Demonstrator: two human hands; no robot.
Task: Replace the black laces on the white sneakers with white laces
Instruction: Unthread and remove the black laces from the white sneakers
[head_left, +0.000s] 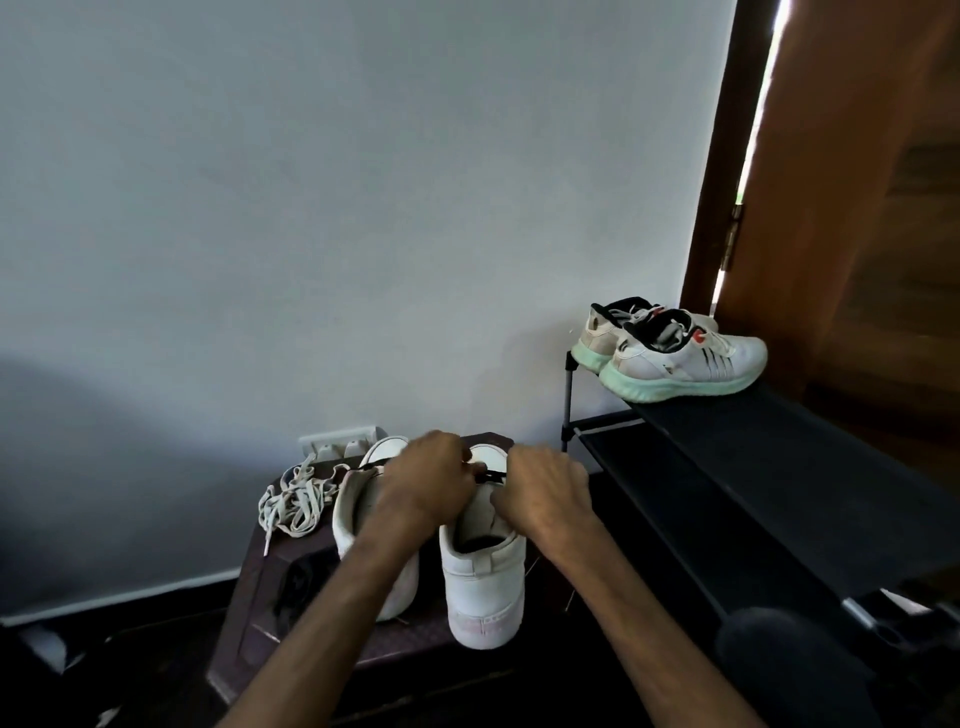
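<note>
Dark stool (260, 587) | black lace (493, 475) over R sneaker (483, 587) — pinched taut btwn fingers of L hand (426, 483) & R hand (545, 493)

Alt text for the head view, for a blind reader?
Left hand and right hand hold a black lace on one white sneaker, beside its mate on a dark stool. White laces lie alongside; other sneakers sit on a black rack.

Your dark brown stool (260, 582) is carrying two white sneakers (483, 587) with white laces (293, 501) lying at their ten o'clock, while the black rack (753, 447) at two o'clock is bearing a green-soled pair (685, 358).
</note>
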